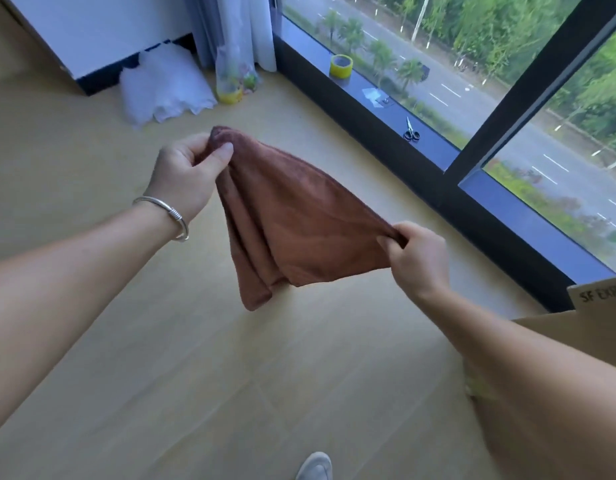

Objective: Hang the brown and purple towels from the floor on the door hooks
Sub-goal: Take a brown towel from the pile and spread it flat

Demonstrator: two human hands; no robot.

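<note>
our forearms fill the bottom of the view, and up ahead we've got the brown towel (pixel 296 223) lifted clear of the floor (pixel 126 341), stretched between both hands. our left hand (pixel 185 171) pinches one corner between thumb and curled fingers, held high, a silver bangle (pixel 168 216) on that wrist. our right hand (pixel 417 254) grips the opposite corner lower down, fingers curled round the cloth. the rest of the towel sags in folds between them, hanging in the air and touching nothing.

so where do we stand? we'd say the first pickup is done, and that's all. no door or hooks in view, so the hanging is not yet done. no purple towel to be seen either; we can't tell where it lies.

further out, a cardboard box (pixel 597 299) sits at our right, a shoe tip (pixel 315 465) pokes in below. on the window ledge (pixel 434 147) rest scissors (pixel 411 131) and a yellow tape roll (pixel 341 65); a white bag (pixel 164 84) slumps by the curtain (pixel 237 26).
</note>
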